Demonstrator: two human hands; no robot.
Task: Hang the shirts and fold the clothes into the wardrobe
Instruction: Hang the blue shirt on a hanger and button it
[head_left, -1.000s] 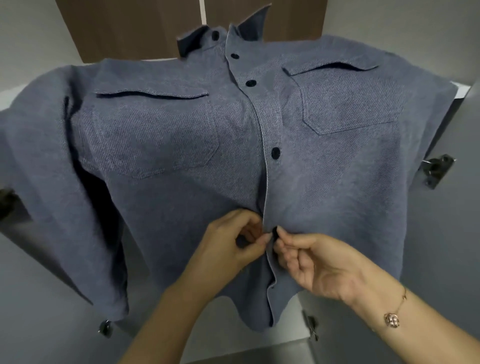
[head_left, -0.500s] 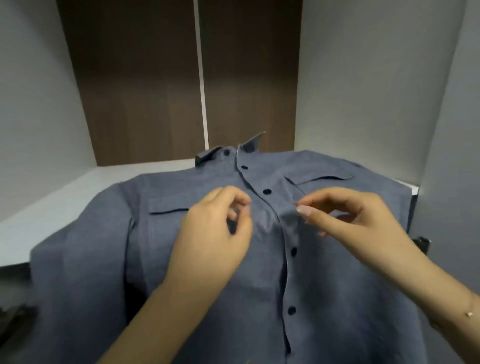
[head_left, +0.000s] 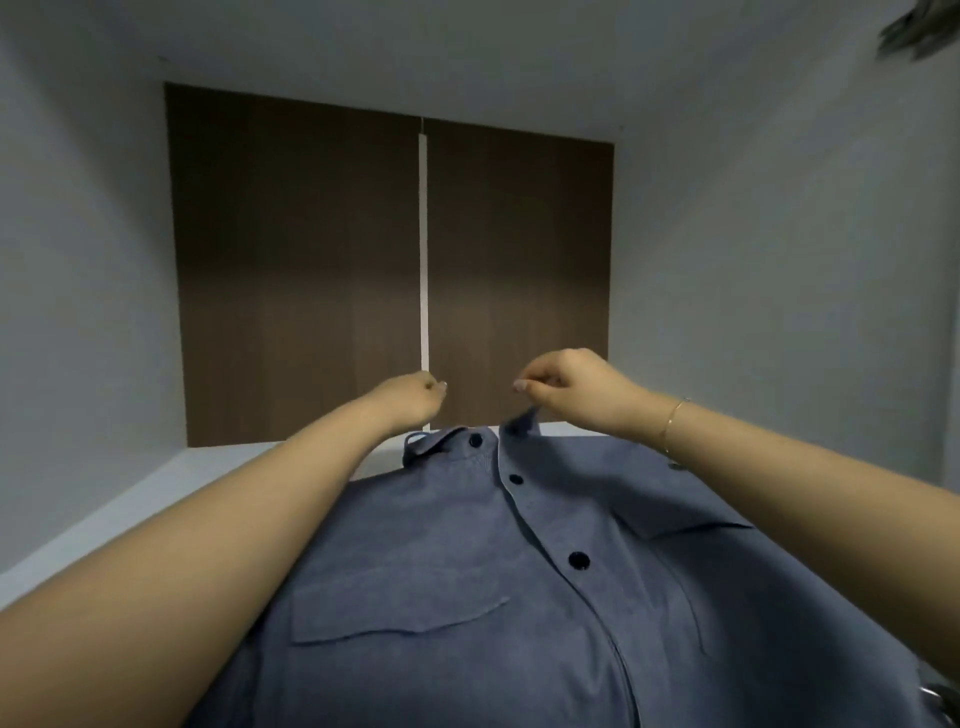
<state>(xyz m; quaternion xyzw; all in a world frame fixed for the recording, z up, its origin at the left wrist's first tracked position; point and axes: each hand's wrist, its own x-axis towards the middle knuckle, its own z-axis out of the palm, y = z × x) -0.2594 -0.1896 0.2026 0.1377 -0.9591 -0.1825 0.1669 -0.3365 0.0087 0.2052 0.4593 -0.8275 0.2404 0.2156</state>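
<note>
Our hands move up from mid-placket to collar: right hand (head_left: 569, 384) pinches collar tip, left hand (head_left: 410, 397) curled, grip unclear. Shirt (head_left: 467, 597) lies buttoned on wardrobe shelf (head_left: 130, 499), near front edge; collar tidying next, we judge.

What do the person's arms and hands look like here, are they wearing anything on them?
Both forearms are bare, with no sleeves or gloves in view. The right wrist wears a thin gold-coloured chain bracelet. The left hand and right hand carry no visible rings, and the fingernails look pale, possibly lightly polished. No watch shows.
</note>
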